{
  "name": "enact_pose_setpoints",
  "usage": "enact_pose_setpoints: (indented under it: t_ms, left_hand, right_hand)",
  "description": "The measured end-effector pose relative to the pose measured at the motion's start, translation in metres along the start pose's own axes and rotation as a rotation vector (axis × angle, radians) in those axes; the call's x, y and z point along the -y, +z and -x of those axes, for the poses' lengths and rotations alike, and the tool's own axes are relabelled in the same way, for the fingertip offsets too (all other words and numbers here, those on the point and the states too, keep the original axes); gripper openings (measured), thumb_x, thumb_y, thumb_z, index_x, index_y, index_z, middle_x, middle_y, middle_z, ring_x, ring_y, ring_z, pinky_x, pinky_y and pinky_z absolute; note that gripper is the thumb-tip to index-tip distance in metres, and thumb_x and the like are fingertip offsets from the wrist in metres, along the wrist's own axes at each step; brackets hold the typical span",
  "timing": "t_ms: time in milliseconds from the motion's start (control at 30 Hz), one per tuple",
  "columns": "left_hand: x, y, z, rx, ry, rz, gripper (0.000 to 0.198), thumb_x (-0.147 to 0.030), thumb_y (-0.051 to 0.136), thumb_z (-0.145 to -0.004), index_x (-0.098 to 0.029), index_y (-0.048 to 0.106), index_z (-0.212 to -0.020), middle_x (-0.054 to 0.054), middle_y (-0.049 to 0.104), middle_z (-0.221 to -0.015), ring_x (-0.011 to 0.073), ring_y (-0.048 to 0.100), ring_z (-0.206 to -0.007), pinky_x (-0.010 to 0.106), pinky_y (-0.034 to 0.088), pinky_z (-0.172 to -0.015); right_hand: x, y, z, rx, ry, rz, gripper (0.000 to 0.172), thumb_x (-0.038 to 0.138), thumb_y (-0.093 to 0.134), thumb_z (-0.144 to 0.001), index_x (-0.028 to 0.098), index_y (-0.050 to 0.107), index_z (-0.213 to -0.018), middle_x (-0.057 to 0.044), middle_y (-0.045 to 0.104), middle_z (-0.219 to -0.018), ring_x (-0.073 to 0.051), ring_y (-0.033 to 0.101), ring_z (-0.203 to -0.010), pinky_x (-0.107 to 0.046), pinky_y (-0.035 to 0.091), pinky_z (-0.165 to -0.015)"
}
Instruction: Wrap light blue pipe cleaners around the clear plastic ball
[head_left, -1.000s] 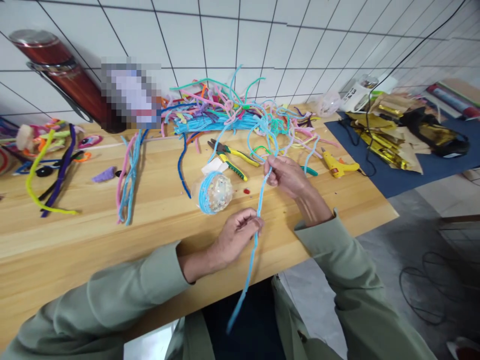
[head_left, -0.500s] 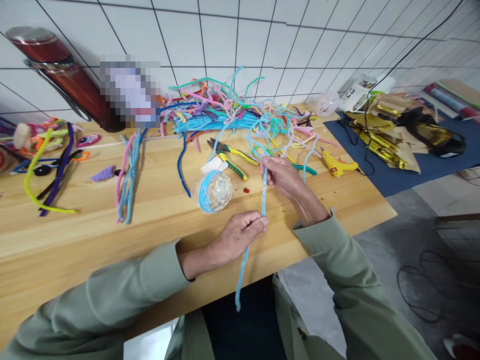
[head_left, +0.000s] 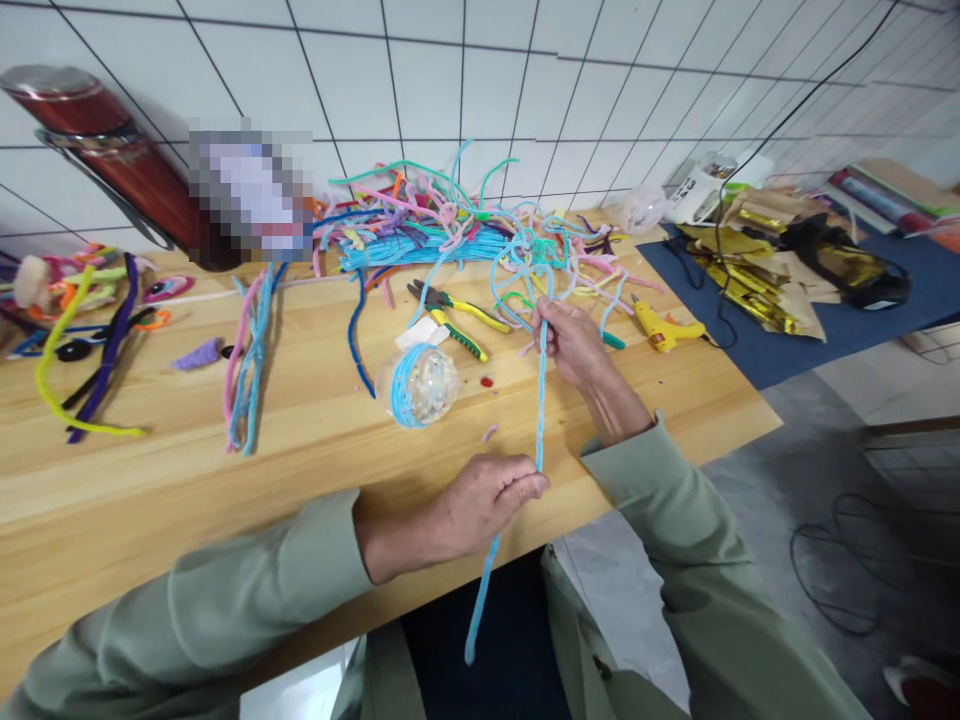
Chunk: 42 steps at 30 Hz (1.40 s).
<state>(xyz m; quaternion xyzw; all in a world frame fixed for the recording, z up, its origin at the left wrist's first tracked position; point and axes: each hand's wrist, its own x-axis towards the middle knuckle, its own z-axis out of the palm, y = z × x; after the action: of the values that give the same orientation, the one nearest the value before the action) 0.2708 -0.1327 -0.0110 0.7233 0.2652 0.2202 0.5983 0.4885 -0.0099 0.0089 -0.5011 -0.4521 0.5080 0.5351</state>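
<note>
Here's the left hand (head_left: 487,500) closed around a light-blue pipe cleaner (head_left: 541,400), its tail dangling past the table (head_left: 315,440), while the right hand (head_left: 566,340) pinches it farther up, blue-banded clear ball (head_left: 424,385) to the left, pliers (head_left: 459,335) just behind, tangled heap (head_left: 427,247) beyond.

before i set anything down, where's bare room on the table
The table is bare between the pink-and-blue bundle and the dark blue strand, and between that bundle and the left sleeve. Crowded: along the wall, where coloured strands tangle.

Grey-green sleeves (head_left: 255,575), dark undershirt (head_left: 517,640) perhaps
</note>
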Motion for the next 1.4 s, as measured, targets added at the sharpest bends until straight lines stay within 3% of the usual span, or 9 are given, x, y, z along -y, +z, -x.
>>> enact_pose_setpoints:
  t_ms: [200,333,467,633,767,867,933,1233,1400]
  left_hand:
    - [0.001,0.006,0.005,0.046,0.133,-0.173,0.047,-0.041,0.047,-0.114,-0.021,0.049,-0.071,-0.003,0.052,-0.066,0.0128,0.044,-0.062,0.028,0.035,-0.063]
    - [-0.001,0.008,0.01,0.165,0.257,-0.347,0.047,-0.034,0.045,-0.117,-0.021,0.06,-0.074,0.0,0.065,-0.072,0.014,0.053,-0.063,0.03,0.039,-0.064]
    - [-0.002,0.011,0.012,0.219,0.258,-0.365,0.046,-0.034,0.049,-0.115,-0.021,0.063,-0.073,0.001,0.065,-0.07,0.0146,0.056,-0.063,0.03,0.041,-0.065]
    - [-0.02,-0.003,0.01,-0.023,0.12,-0.448,0.043,-0.052,0.069,-0.104,-0.021,0.065,-0.075,0.004,0.067,-0.075,0.0198,0.062,-0.072,0.032,0.047,-0.072]
    - [-0.058,-0.033,0.0,-0.257,0.113,-0.356,0.031,-0.043,0.06,-0.109,-0.021,0.069,-0.088,0.005,0.073,-0.084,0.0188,0.065,-0.076,0.032,0.047,-0.074]
    - [-0.086,-0.057,-0.013,-0.436,0.14,-0.236,0.026,-0.045,0.062,-0.107,-0.022,0.068,-0.098,-0.001,0.066,-0.074,0.0156,0.057,-0.069,0.029,0.043,-0.067]
    - [-0.097,-0.071,-0.021,-0.517,0.169,-0.158,0.039,-0.051,0.062,-0.106,-0.021,0.061,-0.081,-0.002,0.057,-0.068,0.0139,0.051,-0.065,0.027,0.038,-0.062]
    - [-0.102,-0.121,-0.036,-0.591,0.267,-0.052,0.052,-0.058,0.07,-0.101,-0.021,0.054,-0.068,-0.005,0.049,-0.063,0.0111,0.041,-0.059,0.027,0.036,-0.06]
    - [-0.1,-0.143,-0.037,-0.741,0.337,-0.109,0.049,-0.05,0.067,-0.103,-0.021,0.051,-0.066,-0.005,0.045,-0.061,0.0114,0.039,-0.058,0.028,0.035,-0.061]
  right_hand:
    - [-0.001,-0.009,-0.006,-0.061,-0.058,0.05,0.053,0.07,0.08,-0.087,0.022,0.065,-0.072,0.008,0.043,-0.054,-0.008,0.037,-0.046,-0.023,0.029,-0.043]
    - [-0.005,-0.012,-0.009,-0.08,-0.091,0.06,0.055,0.073,0.078,-0.087,0.022,0.065,-0.071,0.006,0.047,-0.053,-0.009,0.039,-0.046,-0.024,0.031,-0.045]
    - [-0.004,-0.012,-0.009,-0.073,-0.124,0.058,0.058,0.078,0.077,-0.085,0.023,0.065,-0.071,0.006,0.049,-0.055,-0.01,0.04,-0.048,-0.025,0.032,-0.048]
    - [0.009,-0.002,0.006,-0.052,-0.204,0.125,0.063,0.084,0.073,-0.084,0.023,0.066,-0.07,0.004,0.051,-0.057,-0.011,0.041,-0.051,-0.027,0.033,-0.05]
    - [0.034,0.015,0.029,0.075,-0.273,0.25,0.066,0.086,0.066,-0.091,0.023,0.068,-0.07,0.002,0.054,-0.056,-0.013,0.046,-0.052,-0.028,0.035,-0.053]
    - [0.058,0.032,0.045,0.201,-0.384,0.432,0.071,0.087,0.058,-0.096,0.023,0.062,-0.064,0.002,0.051,-0.056,-0.014,0.046,-0.055,-0.03,0.034,-0.057]
    - [0.073,0.042,0.051,0.257,-0.467,0.513,0.074,0.087,0.053,-0.098,0.023,0.057,-0.061,0.002,0.049,-0.056,-0.015,0.046,-0.057,-0.031,0.033,-0.059]
    - [0.095,0.064,0.044,0.542,-0.442,0.649,0.055,0.059,0.055,-0.11,0.022,0.069,-0.072,0.0,0.068,-0.066,-0.014,0.06,-0.059,-0.029,0.041,-0.063]
    - [0.087,0.079,0.04,0.385,-0.402,0.503,0.031,0.052,0.064,-0.106,0.025,0.075,-0.096,0.003,0.067,-0.064,-0.014,0.055,-0.055,-0.029,0.038,-0.058]
